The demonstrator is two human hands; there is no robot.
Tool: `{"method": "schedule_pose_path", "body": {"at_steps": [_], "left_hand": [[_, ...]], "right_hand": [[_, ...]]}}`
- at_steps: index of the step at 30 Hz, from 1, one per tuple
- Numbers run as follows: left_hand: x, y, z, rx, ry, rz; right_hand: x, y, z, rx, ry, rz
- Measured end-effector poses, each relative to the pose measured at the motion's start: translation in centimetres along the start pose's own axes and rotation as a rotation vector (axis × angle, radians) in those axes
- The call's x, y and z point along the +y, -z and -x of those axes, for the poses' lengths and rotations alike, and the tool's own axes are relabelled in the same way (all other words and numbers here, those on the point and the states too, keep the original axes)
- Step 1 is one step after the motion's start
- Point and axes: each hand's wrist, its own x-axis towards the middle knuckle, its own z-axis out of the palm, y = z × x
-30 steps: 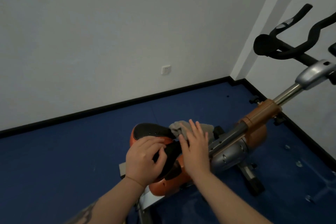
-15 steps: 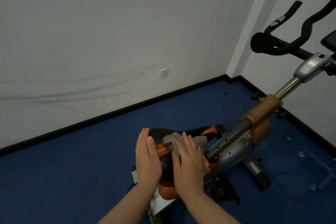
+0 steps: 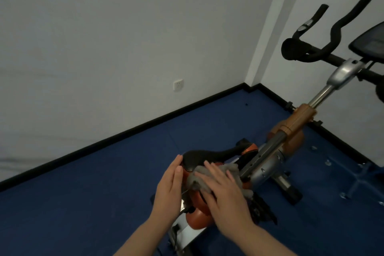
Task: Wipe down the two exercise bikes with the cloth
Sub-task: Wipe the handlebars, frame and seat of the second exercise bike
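While the left hand [image 3: 169, 188] is letting go of the saddle [image 3: 204, 157], fingers now straight against its left edge, the right hand [image 3: 225, 192] is sliding the grey cloth [image 3: 199, 181] nearer, flat-palmed, fingers spread, down the saddle's right side. Saddle wipe is nearly finishing; the bike's handlebars [image 3: 311, 52], far right, are waiting untouched.

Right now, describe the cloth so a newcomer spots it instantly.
Find the orange and silver exercise bike on the blue floor, then its black saddle. The cloth lies on the saddle's near side under the flat right hand: the only grey, crumpled, soft thing there.
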Motion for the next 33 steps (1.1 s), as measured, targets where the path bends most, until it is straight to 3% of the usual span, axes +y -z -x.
{"method": "schedule_pose_path", "body": {"at_steps": [3,8,10,13,15,21,27,33], "left_hand": [[0.0,0.3,-0.3,0.016,0.000,0.101],[0.4,1.3,-0.9,-0.016,0.018,0.230],[0.3,1.9,-1.4,-0.037,0.052,0.267],[0.3,2.7,-2.1,-0.098,0.011,0.211],[0.2,3.1,-2.5,-0.101,0.012,0.182],[0.4,4.0,-3.2,-0.218,0.000,0.128],[-0.8,3.2,-2.5,-0.274,-0.078,0.049],[-1.4,3.6,-2.8,-0.326,-0.047,-0.038]], "right_hand": [[-0.5,0.5,-3.3,-0.034,0.023,0.061],[-1.8,0.1,-5.9,0.082,-0.228,0.025],[-2.7,-0.7,-4.0,0.111,-0.172,0.047],[-3.3,-1.6,-0.9,-0.019,0.019,0.193],[-2.7,-1.3,-1.9,-0.067,0.044,0.216],[-2.1,-0.4,-8.3,0.074,-0.341,0.132],[-2.2,-1.4,-5.5,-0.004,-0.085,0.114],[-1.5,-0.3,-10.9,0.079,-0.302,0.206]]}}
